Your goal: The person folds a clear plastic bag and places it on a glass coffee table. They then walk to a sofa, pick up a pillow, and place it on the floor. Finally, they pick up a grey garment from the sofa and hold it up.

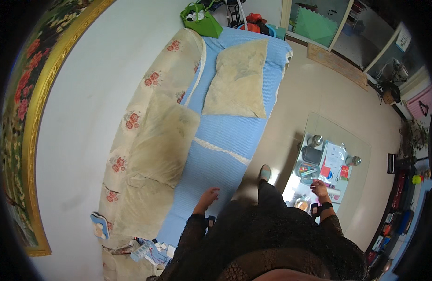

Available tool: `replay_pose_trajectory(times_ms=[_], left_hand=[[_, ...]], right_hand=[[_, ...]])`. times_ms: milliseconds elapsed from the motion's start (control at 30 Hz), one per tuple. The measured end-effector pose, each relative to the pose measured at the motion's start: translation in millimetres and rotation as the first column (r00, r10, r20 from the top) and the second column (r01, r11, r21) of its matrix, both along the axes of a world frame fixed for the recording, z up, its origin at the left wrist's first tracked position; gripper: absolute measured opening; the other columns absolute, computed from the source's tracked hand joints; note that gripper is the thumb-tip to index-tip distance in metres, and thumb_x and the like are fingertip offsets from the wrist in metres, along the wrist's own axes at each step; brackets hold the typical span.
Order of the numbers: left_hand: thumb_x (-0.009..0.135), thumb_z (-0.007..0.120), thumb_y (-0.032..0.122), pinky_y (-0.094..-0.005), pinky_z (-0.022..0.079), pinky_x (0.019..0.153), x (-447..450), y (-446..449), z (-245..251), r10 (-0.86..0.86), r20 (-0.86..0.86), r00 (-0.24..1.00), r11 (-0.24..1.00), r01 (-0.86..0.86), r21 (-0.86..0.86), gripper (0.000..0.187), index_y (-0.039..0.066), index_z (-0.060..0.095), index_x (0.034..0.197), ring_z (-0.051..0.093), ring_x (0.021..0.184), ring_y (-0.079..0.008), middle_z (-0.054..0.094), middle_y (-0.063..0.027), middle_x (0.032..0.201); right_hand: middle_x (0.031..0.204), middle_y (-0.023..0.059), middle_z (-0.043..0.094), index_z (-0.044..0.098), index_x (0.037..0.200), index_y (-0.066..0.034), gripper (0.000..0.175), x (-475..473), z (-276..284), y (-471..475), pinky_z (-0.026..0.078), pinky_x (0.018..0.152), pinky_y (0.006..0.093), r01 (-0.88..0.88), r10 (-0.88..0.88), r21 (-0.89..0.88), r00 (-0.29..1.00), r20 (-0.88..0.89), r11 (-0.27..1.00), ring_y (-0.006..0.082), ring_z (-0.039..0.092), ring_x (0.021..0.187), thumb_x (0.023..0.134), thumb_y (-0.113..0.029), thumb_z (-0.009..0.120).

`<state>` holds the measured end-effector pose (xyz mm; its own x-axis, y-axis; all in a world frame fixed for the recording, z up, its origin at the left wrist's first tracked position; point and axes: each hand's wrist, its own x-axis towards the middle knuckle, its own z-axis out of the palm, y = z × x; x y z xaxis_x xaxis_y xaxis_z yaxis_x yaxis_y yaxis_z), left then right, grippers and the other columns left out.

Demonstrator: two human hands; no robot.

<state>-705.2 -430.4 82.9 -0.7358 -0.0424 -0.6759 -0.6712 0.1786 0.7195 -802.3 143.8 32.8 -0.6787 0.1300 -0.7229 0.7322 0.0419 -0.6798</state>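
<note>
My left hand (209, 198) hangs above the blue ribbed cover (216, 154) of a sofa, its fingers loosely spread and nothing in them. Over the glass coffee table (358, 147) is my right hand (320, 189), fingers slightly bent and apparently holding nothing. Near its fingertips, a clear container of pens (307, 170) stands on the table. Two beige cushions lie on the sofa: one flat on the seat (238, 82), another against the floral backrest (163, 140). Papers (334, 156) and two lidded jars (314, 141) are also on the table.
A green bag (201, 21) stands at the sofa's far end. Small items and cables (154, 250) lie at its near end. A tiled floor strip (272, 140) runs between sofa and table. A mat (337, 66) lies by the sliding door; a loaded shelf (388, 224) is at right.
</note>
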Motion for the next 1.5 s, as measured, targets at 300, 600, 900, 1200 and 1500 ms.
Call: replay_pose_trajectory(times_ms=[300,600,900,1200,1500], left_hand=[[0.073,0.056,0.006,-0.0278,0.04,0.057,-136.5,49.7,3.5,0.124,0.053,0.991,0.992,-0.125,0.017,0.043,0.008,0.055,0.115,0.051,0.068,-0.0141,0.056,-0.0057,0.079],[0.073,0.054,0.013,-0.0247,0.041,0.059,-244.7,56.9,-20.8,0.189,0.049,0.981,0.979,-0.192,0.069,0.046,0.003,0.051,0.118,0.05,0.069,-0.0127,0.057,-0.0054,0.08],[0.073,0.053,0.01,-0.0283,0.044,0.059,-366.1,40.4,-53.1,0.354,0.0,0.935,0.931,-0.352,0.092,0.038,0.003,0.057,0.11,0.056,0.066,-0.0152,0.059,-0.0067,0.075],[0.074,0.059,0.011,-0.0264,0.041,0.061,-424.7,20.4,-37.0,0.572,0.097,0.814,0.809,-0.58,0.096,0.046,0.006,0.05,0.119,0.049,0.07,-0.0118,0.053,-0.0032,0.081],[0.079,0.064,0.016,-0.0327,0.045,0.074,-525.4,69.4,-58.3,0.824,0.183,0.536,0.55,-0.835,-0.027,0.067,0.013,0.03,0.137,0.052,0.095,-0.0207,0.043,-0.0194,0.125]], right_hand=[[0.086,0.0028,0.059,0.055,0.105,-0.0096,0.022,-159.1,67.7,37.6,0.047,0.064,0.025,-0.012,0.017,0.067,0.998,-0.068,0.998,0.0134,0.058,0.074,0.088,-0.025,0.055],[0.09,0.0017,0.058,0.053,0.108,-0.009,0.026,-329.8,122.0,-16.8,0.045,0.071,0.0237,-0.245,0.239,-0.016,0.955,-0.176,0.969,0.0113,0.056,0.078,0.087,-0.024,0.056],[0.089,0.0028,0.058,0.054,0.109,-0.0059,0.026,-544.5,127.4,-109.1,0.045,0.069,0.0245,-0.505,0.529,0.163,0.829,-0.18,0.847,0.012,0.056,0.078,0.086,-0.02,0.055],[0.086,0.0027,0.058,0.054,0.109,-0.0034,0.027,-709.0,107.4,-239.0,0.045,0.069,0.024,-0.739,0.754,0.167,0.613,-0.235,0.653,0.011,0.056,0.076,0.086,-0.017,0.053],[0.088,0.0059,0.061,0.059,0.104,-0.0006,0.027,-914.9,36.2,-493.0,0.046,0.071,0.0273,-0.897,0.903,0.329,0.15,-0.402,0.295,0.0136,0.056,0.079,0.086,-0.02,0.054]])
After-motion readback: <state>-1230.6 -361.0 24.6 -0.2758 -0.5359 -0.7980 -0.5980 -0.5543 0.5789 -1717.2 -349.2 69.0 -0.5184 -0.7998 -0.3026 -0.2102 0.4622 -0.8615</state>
